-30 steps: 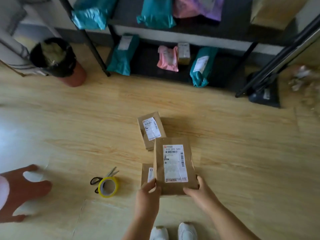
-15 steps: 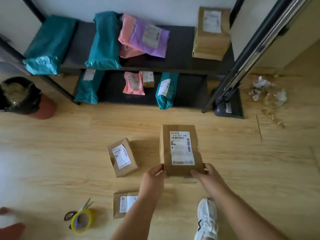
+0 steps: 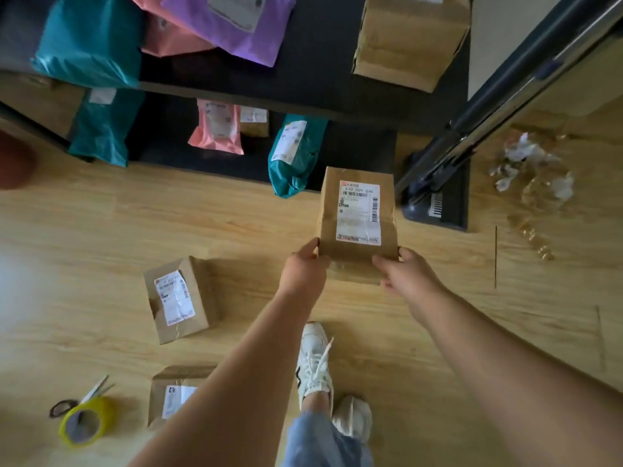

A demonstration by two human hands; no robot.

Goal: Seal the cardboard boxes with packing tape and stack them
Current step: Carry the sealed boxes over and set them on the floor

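I am holding the labelled cardboard box (image 3: 357, 214) over the wooden floor (image 3: 236, 214), just in front of the black shelf (image 3: 320, 62), with its label facing up. My left hand (image 3: 303, 267) is gripping its near left corner and my right hand (image 3: 408, 274) its near right corner, fingers (image 3: 382, 261) clamped on the cardboard. A second box (image 3: 180, 298) and a third box (image 3: 172, 392) are lying on the floor to my left. Beyond them, the yellow tape roll (image 3: 86, 423) is overlapping the scissors (image 3: 84, 397).

Labelled brown box (image 3: 358, 214) held aloft; two boxes (image 3: 180, 299) (image 3: 170, 394) and yellow tape roll (image 3: 86, 421) on floor
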